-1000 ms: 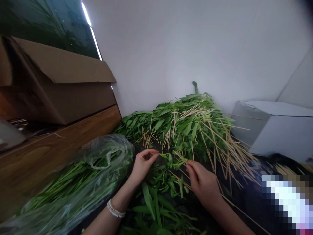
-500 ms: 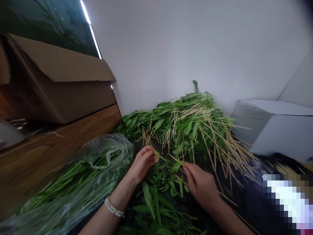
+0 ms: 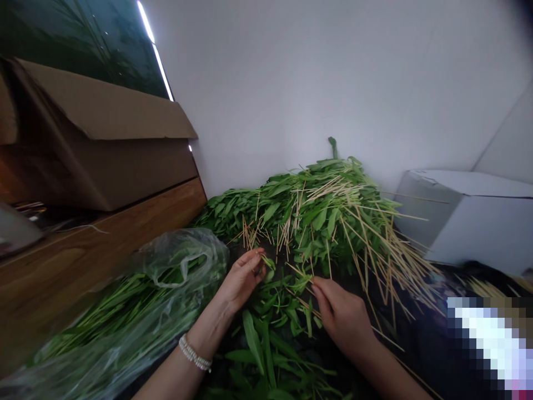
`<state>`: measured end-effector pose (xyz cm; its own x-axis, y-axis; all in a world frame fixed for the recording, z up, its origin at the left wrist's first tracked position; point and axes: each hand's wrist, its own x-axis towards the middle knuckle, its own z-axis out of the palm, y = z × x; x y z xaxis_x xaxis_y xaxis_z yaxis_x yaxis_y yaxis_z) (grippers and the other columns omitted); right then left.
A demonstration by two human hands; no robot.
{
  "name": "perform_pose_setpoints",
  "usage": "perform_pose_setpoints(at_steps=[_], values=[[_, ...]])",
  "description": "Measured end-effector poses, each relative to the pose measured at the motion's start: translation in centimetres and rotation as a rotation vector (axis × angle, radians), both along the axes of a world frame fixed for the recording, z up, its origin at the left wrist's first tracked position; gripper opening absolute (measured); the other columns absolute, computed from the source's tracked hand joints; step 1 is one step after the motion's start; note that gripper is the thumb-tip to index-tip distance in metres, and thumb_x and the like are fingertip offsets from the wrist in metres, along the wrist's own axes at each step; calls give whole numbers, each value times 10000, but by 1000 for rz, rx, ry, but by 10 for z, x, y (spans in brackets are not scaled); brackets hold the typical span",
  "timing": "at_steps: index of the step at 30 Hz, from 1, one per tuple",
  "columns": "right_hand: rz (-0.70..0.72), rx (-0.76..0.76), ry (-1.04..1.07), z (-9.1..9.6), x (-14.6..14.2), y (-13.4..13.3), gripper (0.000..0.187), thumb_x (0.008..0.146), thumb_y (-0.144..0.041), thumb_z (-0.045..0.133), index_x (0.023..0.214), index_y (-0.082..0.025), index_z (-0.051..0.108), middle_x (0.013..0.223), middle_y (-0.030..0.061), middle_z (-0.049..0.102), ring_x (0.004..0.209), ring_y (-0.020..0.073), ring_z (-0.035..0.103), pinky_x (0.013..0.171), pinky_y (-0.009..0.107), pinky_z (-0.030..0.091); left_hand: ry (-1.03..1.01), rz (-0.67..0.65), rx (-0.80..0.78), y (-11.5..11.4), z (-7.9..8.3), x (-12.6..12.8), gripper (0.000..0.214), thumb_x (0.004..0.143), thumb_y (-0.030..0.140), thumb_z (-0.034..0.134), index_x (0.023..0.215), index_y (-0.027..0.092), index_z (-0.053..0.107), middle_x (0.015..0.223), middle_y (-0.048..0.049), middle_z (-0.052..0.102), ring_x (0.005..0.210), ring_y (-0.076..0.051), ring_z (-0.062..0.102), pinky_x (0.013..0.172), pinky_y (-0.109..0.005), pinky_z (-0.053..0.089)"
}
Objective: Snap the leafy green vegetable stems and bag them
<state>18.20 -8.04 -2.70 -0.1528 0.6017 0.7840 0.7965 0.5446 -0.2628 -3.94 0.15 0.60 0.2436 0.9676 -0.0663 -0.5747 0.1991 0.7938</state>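
Note:
My left hand (image 3: 242, 279), with a beaded bracelet at the wrist, is closed in a pinch on a small leafy green sprig (image 3: 270, 265) that hangs from the fingertips. To its right, my right hand (image 3: 343, 314) is closed on a skewer (image 3: 296, 271) with greens bunched around it near the thumb. A short gap lies between the two hands. Under them are loose leafy greens (image 3: 287, 308), with longer leaves (image 3: 260, 344) nearer to me. Part of the held skewer is hidden by the right fingers.
Behind the hands, leafy greens (image 3: 270, 211) threaded with thin skewers (image 3: 391, 261) are piled against the white wall (image 3: 291, 83). A clear plastic bag (image 3: 166, 328) of greens lies left. An open cardboard box (image 3: 125, 172) stands on a wooden surface (image 3: 170, 205); a white box (image 3: 487, 222) is right.
The sprig in my left hand pointed toward the right hand and now droops closer to the left fingers. My right hand and its skewer have barely moved.

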Motion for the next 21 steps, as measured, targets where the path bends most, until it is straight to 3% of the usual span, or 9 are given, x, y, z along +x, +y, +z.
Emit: perform_pose_setpoints(at_steps=[3,8,12,21], values=[[14,-3,10,0,-1,-1,197,947,-157,447,1075,-157,596,885,44,690,757,136,678,713,236,500,50,-40,48,-4,1,2,230,700,232,803,898,175,702,1019,-43,717,897,-149,661,761,-245,516],[36,-19,7,0,-2,-2,202,946,-145,448,1085,-154,594,870,44,683,751,134,675,717,238,491,143,-26,75,-8,-1,9,364,657,245,837,983,156,700,776,-39,739,714,-107,668,735,-214,500],[34,-41,-10,-1,-4,-3,210,951,-149,433,1077,-158,601,861,47,678,762,140,674,719,241,487,180,-47,87,-11,-2,13,276,617,254,858,811,137,701,750,-49,746,685,-121,674,682,-211,497],[38,-62,-30,-1,-5,-3,245,962,-169,407,1094,-159,613,842,46,675,743,141,669,692,240,482,278,-106,148,-14,-4,16,269,696,320,800,881,134,742,818,-72,759,770,-148,685,761,-241,501]])
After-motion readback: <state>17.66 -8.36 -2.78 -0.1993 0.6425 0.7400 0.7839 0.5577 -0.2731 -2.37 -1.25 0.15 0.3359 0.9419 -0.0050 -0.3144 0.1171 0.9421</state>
